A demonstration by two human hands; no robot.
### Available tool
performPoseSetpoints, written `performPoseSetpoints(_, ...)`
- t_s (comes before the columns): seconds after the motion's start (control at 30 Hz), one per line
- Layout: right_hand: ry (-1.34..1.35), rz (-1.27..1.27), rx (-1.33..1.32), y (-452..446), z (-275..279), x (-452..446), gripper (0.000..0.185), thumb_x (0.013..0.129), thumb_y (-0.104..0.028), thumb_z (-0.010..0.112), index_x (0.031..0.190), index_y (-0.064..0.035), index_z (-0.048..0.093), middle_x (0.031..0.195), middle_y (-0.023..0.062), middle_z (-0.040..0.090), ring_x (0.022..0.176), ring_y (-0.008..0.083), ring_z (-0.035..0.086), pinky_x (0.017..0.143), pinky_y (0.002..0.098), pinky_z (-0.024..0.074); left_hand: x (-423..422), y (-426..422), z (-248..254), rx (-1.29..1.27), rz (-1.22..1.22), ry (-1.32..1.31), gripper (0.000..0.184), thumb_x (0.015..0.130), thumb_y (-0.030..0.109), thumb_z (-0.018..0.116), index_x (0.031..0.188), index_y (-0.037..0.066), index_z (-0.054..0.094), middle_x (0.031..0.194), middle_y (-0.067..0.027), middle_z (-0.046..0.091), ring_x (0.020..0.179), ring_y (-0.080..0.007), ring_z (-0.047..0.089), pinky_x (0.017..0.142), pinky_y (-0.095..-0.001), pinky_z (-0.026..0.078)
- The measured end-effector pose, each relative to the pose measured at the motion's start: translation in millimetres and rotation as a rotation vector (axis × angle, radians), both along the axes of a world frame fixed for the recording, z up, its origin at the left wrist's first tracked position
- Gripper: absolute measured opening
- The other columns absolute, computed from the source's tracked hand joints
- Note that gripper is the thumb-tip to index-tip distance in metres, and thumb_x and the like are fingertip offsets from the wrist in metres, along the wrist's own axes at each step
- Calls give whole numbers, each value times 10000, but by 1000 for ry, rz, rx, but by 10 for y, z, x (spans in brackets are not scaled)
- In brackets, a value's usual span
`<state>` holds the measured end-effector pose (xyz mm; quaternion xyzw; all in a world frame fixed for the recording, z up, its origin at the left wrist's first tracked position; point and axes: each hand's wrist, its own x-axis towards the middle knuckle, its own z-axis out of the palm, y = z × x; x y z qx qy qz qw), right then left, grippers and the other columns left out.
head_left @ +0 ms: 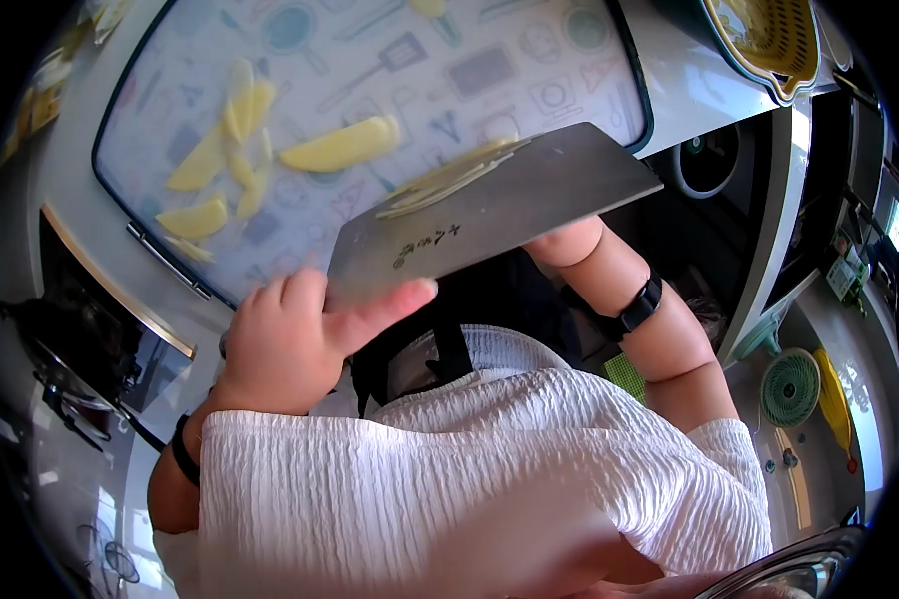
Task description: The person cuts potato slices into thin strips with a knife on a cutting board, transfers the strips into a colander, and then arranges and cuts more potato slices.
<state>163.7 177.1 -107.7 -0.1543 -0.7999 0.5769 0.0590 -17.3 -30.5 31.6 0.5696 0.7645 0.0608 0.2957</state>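
A wide cleaver [529,200] with dark characters on its blade is tilted over the cutting board [300,230]. My left hand [290,344] is closed at the cleaver's left end, its thumb stretched along the blade's near edge; the handle itself is hidden. Thin pale-yellow slices [454,182], which look like potato, cling to the blade's far part. My right hand [566,243] is mostly behind the near edge of the blade, its fingers hidden. On the board lie a thicker potato piece [340,146] and several loose slices [198,160] to its left.
A yellow basket [769,40] stands at the top right of the counter [699,90]. A dark pan [65,349] is at the far left. To the right, a green round basket [790,387] lies beside a yellow object [832,399]. Another yellow piece [428,7] lies at the board's top.
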Motion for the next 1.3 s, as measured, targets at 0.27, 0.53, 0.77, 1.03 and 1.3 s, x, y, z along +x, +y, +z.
performPoseSetpoints(0.27, 136, 98, 232, 105, -27, 13, 279, 735, -154, 737, 1012, -127, 721, 1051, 74, 663, 948, 312, 610, 824, 416, 483, -4, -113, 176, -89, -85, 43, 433, 917, 260, 640, 1319, 387, 540, 702, -42, 397, 574, -260, 473, 464, -383, 381)
performPoseSetpoints(0.53, 131, 83, 191, 79, -63, 11, 271, 729, -129, 733, 1000, -124, 722, 1052, 73, 662, 955, 311, 609, 820, 414, 484, -16, -105, 225, -111, -166, 103, 645, 886, 135, 615, 1410, 462, 431, 711, -40, 351, 572, -233, 447, 469, -371, 397)
performPoseSetpoints(0.77, 213, 81, 211, 130, 62, -73, 272, 735, -95, 706, 1007, -105, 715, 1023, 92, 663, 923, 317, 620, 813, 415, 489, 4, 137, -24, -111, -106, 80, 235, 903, 241, 641, 1135, 224, 606, 706, -103, 468, 642, -344, 521, 567, -448, 429)
performPoseSetpoints(1.03, 163, 80, 222, 80, -18, 14, 304, 754, -153, 726, 1052, -93, 709, 1037, 89, 669, 922, 289, 631, 807, 388, 507, 78, 6, 230, -239, 218, -7, 407, 847, 501, 655, 873, 127, 495, 677, -131, 478, 646, -367, 494, 567, -441, 409)
performPoseSetpoints(1.3, 169, 163, 215, 91, -125, 75, 281, 761, -162, 712, 1036, -106, 710, 1040, 63, 666, 946, 277, 630, 816, 366, 521, 59, -231, 293, -58, -50, 103, 604, 850, 281, 685, 1371, 489, 460, 705, -2, 321, 575, -199, 404, 474, -327, 362)
